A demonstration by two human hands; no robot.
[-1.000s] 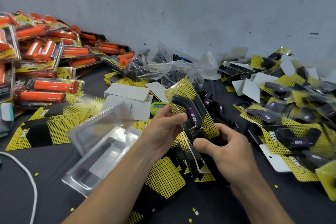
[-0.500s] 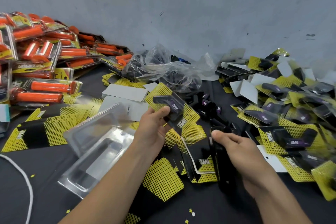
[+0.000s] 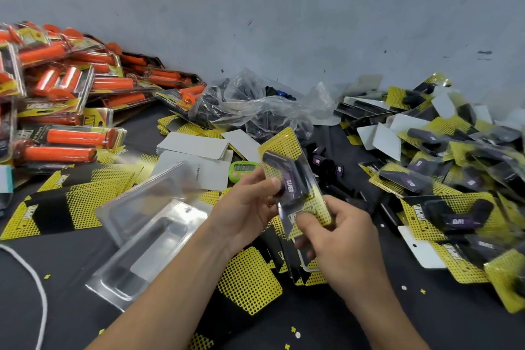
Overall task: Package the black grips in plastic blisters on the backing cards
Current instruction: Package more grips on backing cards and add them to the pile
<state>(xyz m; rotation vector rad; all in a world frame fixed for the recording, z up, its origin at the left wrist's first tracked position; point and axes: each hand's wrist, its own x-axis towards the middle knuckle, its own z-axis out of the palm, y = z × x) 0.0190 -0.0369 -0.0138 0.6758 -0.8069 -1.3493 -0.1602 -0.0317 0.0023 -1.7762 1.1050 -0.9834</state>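
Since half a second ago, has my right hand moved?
Yes. The right hand moved left, away from the white hole-punched card, onto the lower end of the yellow-and-black blister pack.

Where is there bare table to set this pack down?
Bare black table between the white cord and the clear blisters; another patch at the near edge beside the finished pile. Crowded: orange packs left, backing cards in the middle.

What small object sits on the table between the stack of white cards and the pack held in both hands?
A small green timer, seen in the head view, between the white cards and the held pack.
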